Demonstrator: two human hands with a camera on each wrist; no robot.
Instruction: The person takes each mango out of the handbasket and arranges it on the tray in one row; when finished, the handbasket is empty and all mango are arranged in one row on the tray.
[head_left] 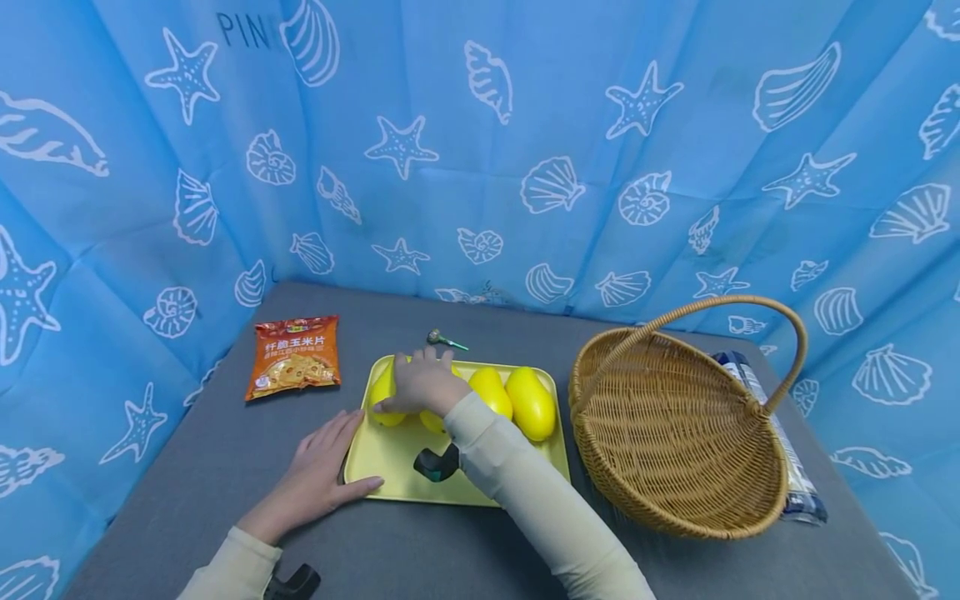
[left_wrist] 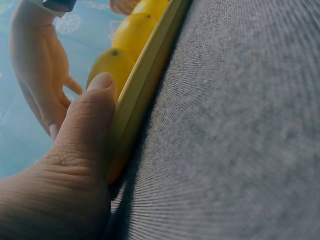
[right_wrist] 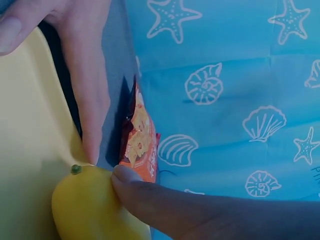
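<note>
A pale yellow tray (head_left: pixel 393 475) bears several yellow mangoes in a row, two of them plain at the right (head_left: pixel 531 404). My right hand (head_left: pixel 429 385) reaches over the tray and grips the leftmost mango (head_left: pixel 383 390). In the right wrist view its thumb (right_wrist: pixel 145 197) lies against that mango (right_wrist: pixel 85 205); the other fingers are out of sight there. My left hand (head_left: pixel 318 471) rests at the tray's near left corner, thumb on the near rim, straight fingers along the left side. The left wrist view shows this thumb (left_wrist: pixel 92 110) against the tray wall (left_wrist: pixel 142 87).
An orange chip packet (head_left: pixel 295 357) lies left of the tray. Behind the tray is a small green-stemmed item (head_left: pixel 447 340). A wicker basket (head_left: pixel 678 425) with a tall handle stands at the right, partly hiding a dark blue and white packet (head_left: pixel 802 492). A blue shell-patterned curtain (head_left: pixel 480 167) surrounds the grey table.
</note>
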